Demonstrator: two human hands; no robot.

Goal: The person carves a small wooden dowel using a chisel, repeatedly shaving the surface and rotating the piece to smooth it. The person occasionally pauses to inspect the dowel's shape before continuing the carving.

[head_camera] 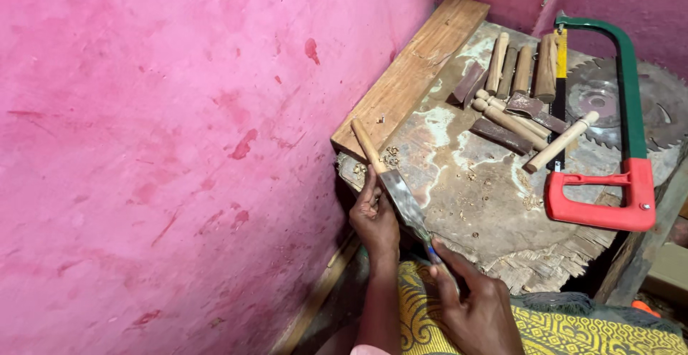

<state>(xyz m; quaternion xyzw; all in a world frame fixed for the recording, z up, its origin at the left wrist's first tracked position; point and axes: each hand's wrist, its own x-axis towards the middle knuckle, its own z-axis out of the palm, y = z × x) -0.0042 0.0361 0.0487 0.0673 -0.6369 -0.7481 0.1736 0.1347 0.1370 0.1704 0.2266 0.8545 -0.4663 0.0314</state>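
We clamp the wooden-handled blade [390, 183] with left hand [374, 219], right hand [476, 308] grips the file [430, 244]; we stroke flat, steady along the edge.

I count two hands: my left hand [374, 219] and my right hand [476, 312], closed together on one knife [401, 196] with a wooden handle and a flat metal blade. Just past my left fingertips lies one long wooden plank [412, 68] along the edge of one round worn work block [466, 190]. Farther out from my fingers sits a heap of small tools: I make out about eight light wooden handles [519, 83] and about four rusty metal blades [502, 134], though the overlap makes this uncertain. Well beyond my right fingers I see one hacksaw [609, 183] with a green frame and red grip, and one circular saw blade [609, 104].
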